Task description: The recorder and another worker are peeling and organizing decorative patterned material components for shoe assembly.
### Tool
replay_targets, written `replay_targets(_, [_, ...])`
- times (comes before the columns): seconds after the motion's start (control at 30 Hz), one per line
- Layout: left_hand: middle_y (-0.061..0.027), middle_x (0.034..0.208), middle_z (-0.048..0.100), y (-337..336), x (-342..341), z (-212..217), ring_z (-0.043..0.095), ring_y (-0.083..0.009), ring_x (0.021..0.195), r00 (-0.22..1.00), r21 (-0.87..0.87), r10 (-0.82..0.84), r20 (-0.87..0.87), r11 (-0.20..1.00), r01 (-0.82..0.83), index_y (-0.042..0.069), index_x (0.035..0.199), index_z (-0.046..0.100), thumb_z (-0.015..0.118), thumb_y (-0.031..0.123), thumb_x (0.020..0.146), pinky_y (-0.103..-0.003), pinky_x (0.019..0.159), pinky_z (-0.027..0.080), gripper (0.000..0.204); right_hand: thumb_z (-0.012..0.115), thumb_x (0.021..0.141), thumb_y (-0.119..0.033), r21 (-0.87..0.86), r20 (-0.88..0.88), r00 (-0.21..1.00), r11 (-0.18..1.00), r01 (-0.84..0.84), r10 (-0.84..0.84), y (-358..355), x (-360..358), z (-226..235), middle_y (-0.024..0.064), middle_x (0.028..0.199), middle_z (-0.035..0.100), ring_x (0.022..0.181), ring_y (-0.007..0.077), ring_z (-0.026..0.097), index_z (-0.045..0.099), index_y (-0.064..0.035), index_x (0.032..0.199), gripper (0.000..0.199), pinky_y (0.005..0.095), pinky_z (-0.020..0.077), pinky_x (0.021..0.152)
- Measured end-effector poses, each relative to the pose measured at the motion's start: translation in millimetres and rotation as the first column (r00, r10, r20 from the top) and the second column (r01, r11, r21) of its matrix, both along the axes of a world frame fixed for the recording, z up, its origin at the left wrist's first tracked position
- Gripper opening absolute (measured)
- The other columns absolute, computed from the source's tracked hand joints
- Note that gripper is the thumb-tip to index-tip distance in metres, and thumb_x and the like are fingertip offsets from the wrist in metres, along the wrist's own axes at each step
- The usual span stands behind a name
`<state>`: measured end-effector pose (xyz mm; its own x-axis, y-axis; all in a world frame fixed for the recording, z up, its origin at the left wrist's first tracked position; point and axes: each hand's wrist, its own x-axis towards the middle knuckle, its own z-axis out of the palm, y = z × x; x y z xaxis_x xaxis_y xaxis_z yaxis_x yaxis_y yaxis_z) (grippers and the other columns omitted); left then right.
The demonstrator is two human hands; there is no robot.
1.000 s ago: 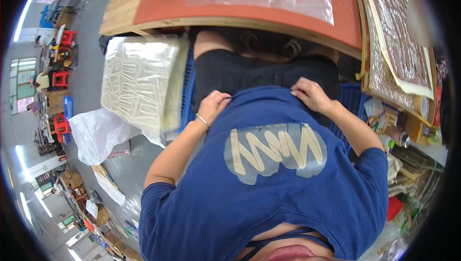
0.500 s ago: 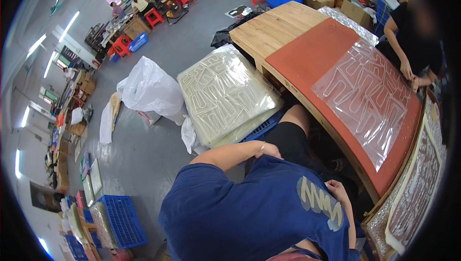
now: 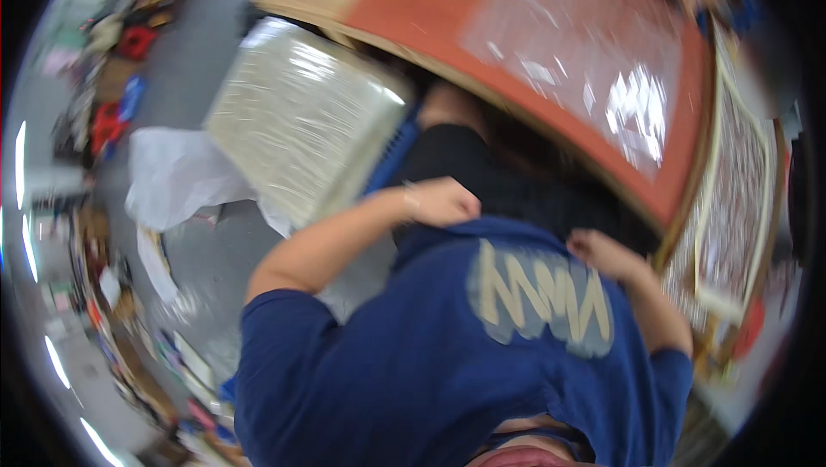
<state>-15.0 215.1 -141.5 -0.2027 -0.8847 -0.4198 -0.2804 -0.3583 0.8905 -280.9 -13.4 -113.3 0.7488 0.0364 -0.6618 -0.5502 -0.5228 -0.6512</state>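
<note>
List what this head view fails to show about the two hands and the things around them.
- Left hand: motion blur; grip on the blue shirt hem unclear.
- Right hand: fingers blurred, hold unclear.
- Clear sheet on the red board: its pattern lost to glare and blur.
- Wrapped stack: contents smeared.
- Floor clutter at left: too small, bent by the rim.

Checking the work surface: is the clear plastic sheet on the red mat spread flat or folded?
Spread flat: the clear sheet lies open across the red mat; motion blur hides any small creases.
</note>
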Motion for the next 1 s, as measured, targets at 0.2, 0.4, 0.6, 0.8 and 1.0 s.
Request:
replay_targets(0.2, [-0.0243,0.072,0.061,30,-9,-14,0.059,-0.0404,0.071,0.932,0.334,-0.024,0.361,0.937,-0.105,0.000,0.085,0.064,0.048,0.043,0.093,-0.039,0.067,0.049,0.047,0.051,0.093,-0.023,-0.250,-0.116,0.991,0.968,0.039,-0.070,23,-29,-10,0.0207,0.073,0.060,0.071,0.0366,0.060,0.053,0.0035,0.088,0.027,0.0405,0.0491,0.065])
replay_targets(0.4, [-0.0148,0.098,0.058,42,-16,-22,0.057,-0.0322,0.092,0.945,-0.041,0.080,0.317,0.997,-0.071,0.013,0.118,0.056,0.063,0.013,0.083,-0.038,0.080,0.049,0.035,0.054,0.086,-0.012,-0.236,0.341,0.936,0.955,0.177,-0.089,39,-25,-22,0.0176,0.093,0.052,0.089,0.0367,0.056,0.050,-0.0042,0.106,0.022,0.0422,0.0480,0.074])
replay_targets(0.6, [-0.0152,0.106,0.050,27,-24,-63,0.055,-0.0338,0.098,0.929,-0.324,0.083,0.360,0.945,0.041,0.012,0.117,0.055,0.043,0.025,0.093,-0.038,0.085,0.047,0.029,0.054,0.080,-0.010,-0.290,0.503,0.860,0.954,0.075,0.085,17,-27,-66,0.0176,0.090,0.054,0.084,0.0369,0.059,0.055,-0.0012,0.110,0.032,0.0412,0.0501,0.070])
replay_targets(0.8, [-0.0179,0.101,0.056,11,-27,-63,0.060,-0.0345,0.090,0.935,-0.084,0.189,0.300,0.982,-0.172,0.007,0.103,0.050,0.038,0.027,0.095,-0.041,0.080,0.048,0.024,0.060,0.079,-0.011,0.297,0.568,0.749,0.933,0.201,-0.342,0,-17,-118,0.0145,0.084,0.058,0.080,0.0277,0.059,0.058,-0.0010,0.086,0.012,0.0318,0.0471,0.073])
replay_targets(1.0, [-0.0148,0.103,0.053,-7,-12,-89,0.058,-0.0333,0.094,0.943,-0.454,0.131,0.305,0.891,0.023,0.008,0.106,0.049,0.044,0.021,0.090,-0.039,0.078,0.048,0.021,0.058,0.080,-0.011,0.296,-0.344,0.716,0.653,0.697,-0.608,-18,29,-45,0.0150,0.078,0.056,0.074,0.0288,0.059,0.052,-0.0002,0.083,0.013,0.0326,0.0468,0.067])
